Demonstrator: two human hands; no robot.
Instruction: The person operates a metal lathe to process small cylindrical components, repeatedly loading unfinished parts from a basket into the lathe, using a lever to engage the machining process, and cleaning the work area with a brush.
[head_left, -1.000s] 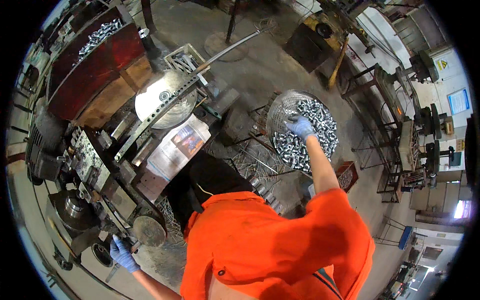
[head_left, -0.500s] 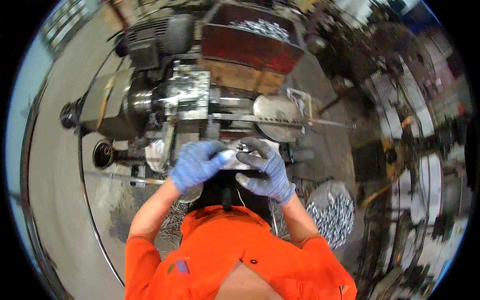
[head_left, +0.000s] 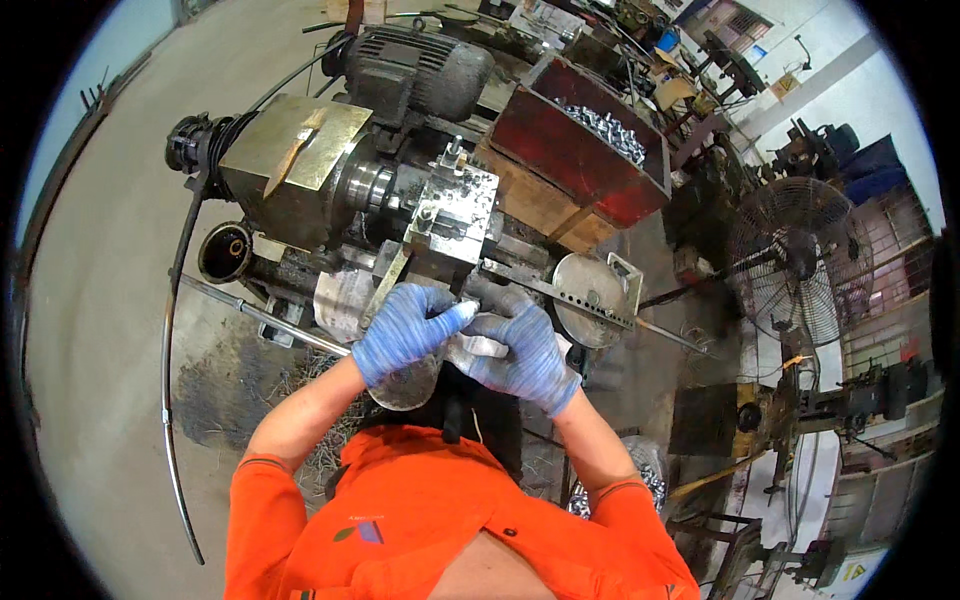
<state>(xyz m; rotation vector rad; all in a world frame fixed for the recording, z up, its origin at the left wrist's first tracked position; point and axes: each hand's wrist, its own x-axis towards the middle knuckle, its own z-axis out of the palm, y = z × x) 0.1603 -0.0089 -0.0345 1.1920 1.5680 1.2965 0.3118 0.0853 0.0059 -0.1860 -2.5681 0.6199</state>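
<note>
Both my hands wear blue knit gloves with grey, worn fingertips and meet in front of my chest, at the near side of a small lathe. My left hand is closed, its thumb pressed toward the fingers of my right hand, which is curled. Between the fingertips is a small shiny metal part, mostly hidden by the gloves. Just beyond the hands stands the lathe's metal tool block, with the round spindle to its left. A flat bar with a row of holes extends to the right.
A red metal bin of small metal parts sits behind the lathe on a wooden box. The motor is at the far left. A round metal disc lies right of my hands. A large caged fan stands further right.
My view has turned, so the lathe and bin appear further right and tilted. The metal part, earlier plainly visible in my right fingertips, is now mostly covered as the hands close together.
</note>
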